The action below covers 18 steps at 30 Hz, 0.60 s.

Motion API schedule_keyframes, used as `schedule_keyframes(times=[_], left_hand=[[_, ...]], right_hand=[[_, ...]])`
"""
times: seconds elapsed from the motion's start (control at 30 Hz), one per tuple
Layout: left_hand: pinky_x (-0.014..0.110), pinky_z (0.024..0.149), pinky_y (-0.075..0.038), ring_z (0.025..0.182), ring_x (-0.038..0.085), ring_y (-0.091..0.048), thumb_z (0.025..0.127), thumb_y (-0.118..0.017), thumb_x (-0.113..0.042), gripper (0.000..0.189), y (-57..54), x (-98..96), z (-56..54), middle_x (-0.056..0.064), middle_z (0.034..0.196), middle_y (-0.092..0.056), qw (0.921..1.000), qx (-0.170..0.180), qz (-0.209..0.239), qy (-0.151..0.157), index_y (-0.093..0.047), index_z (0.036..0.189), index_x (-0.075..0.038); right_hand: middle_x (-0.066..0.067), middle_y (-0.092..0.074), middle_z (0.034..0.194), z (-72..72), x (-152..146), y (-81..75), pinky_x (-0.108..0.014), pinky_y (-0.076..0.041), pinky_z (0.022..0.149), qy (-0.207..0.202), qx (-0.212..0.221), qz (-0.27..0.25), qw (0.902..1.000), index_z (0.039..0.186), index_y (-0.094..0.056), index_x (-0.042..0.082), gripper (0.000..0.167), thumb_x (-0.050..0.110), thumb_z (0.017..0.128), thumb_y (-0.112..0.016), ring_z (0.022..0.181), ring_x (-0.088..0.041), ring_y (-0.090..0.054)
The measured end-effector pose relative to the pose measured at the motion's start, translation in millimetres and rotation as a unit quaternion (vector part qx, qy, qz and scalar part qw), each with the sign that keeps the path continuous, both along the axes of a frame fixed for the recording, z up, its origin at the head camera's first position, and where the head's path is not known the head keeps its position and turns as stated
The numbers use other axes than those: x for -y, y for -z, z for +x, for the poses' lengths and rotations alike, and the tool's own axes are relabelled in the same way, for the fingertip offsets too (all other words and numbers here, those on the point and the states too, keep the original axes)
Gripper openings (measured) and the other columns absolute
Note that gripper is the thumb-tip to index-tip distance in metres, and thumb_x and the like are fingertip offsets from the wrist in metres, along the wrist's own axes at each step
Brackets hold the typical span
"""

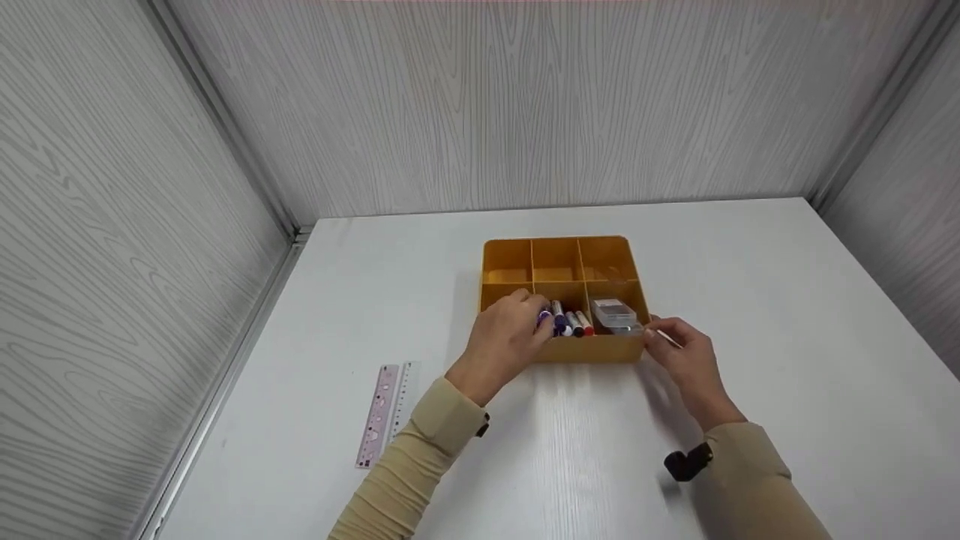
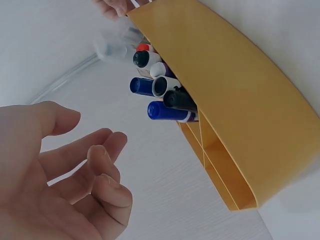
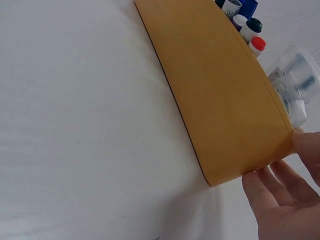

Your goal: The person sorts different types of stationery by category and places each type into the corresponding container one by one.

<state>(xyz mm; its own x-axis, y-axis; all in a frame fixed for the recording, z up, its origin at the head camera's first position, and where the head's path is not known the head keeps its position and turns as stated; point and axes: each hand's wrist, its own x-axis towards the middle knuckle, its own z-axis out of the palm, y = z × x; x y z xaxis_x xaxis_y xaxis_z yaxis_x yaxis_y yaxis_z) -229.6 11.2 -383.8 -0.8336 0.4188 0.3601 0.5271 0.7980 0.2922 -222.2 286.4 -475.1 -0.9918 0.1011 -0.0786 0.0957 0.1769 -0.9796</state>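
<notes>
A yellow-orange divided organizer box (image 1: 592, 350) stands on the table. Several capped markers (image 2: 162, 112), with blue, black, white and red ends, poke out of its front middle compartment. Clear plastic cases (image 1: 613, 310) fill the front right compartment. Over the front left part of the box hovers my left hand (image 1: 504, 337); its fingers are loosely bent, and the left wrist view shows nothing between them, apart from the markers. My right hand (image 1: 686, 364) grips the box's front right corner, thumb at the rim and fingers against the outer side wall (image 3: 272, 162).
To the left of the box, a pink ruler (image 1: 377, 416) and a transparent ruler (image 1: 403, 397) lie side by side on the white table (image 1: 780, 300). The back row of box compartments (image 1: 556, 261) is visible. Wood-grain panels (image 1: 480, 105) enclose the table behind and at both sides.
</notes>
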Motion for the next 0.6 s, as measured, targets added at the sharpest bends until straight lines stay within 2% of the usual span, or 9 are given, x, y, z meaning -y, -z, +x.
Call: schedule_keyframes(times=[0.27,0.47,0.6], left_hand=[[0.023,0.068,-0.057,0.076,0.014,-0.064,0.096,-0.063,-0.022,0.021,5.9,27.0,13.9,0.005,0.095,-0.069,0.9996,0.008,0.023,-0.014,-0.072,0.109,-0.008],[0.027,0.066,-0.057,0.077,0.017,-0.066,0.093,-0.064,-0.017,0.022,16.8,49.2,28.2,0.007,0.105,-0.071,0.9992,0.004,0.019,-0.036,-0.07,0.112,-0.008],[0.027,0.065,-0.057,0.077,0.018,-0.067,0.091,-0.068,-0.018,0.026,24.7,63.9,36.5,0.008,0.104,-0.071,0.9987,-0.005,0.02,-0.046,-0.069,0.115,-0.007]], right_hand=[[-0.014,-0.039,0.156,0.3,-2.0,2.1,-0.012,-0.049,0.092,-0.006,-0.016,0.007,0.9998,0.124,-0.053,-0.001,0.041,0.029,0.099,-0.061,0.143,-0.031,-0.04],[-0.013,-0.039,0.156,-0.2,-1.8,0.9,-0.013,-0.048,0.094,-0.01,-0.009,0.02,0.9997,0.125,-0.054,0.001,0.04,0.031,0.099,-0.06,0.145,-0.031,-0.037],[-0.013,-0.039,0.156,-0.8,-1.9,0.6,-0.014,-0.048,0.095,-0.008,-0.009,0.016,0.9998,0.124,-0.053,0.0,0.039,0.029,0.099,-0.06,0.146,-0.031,-0.037]])
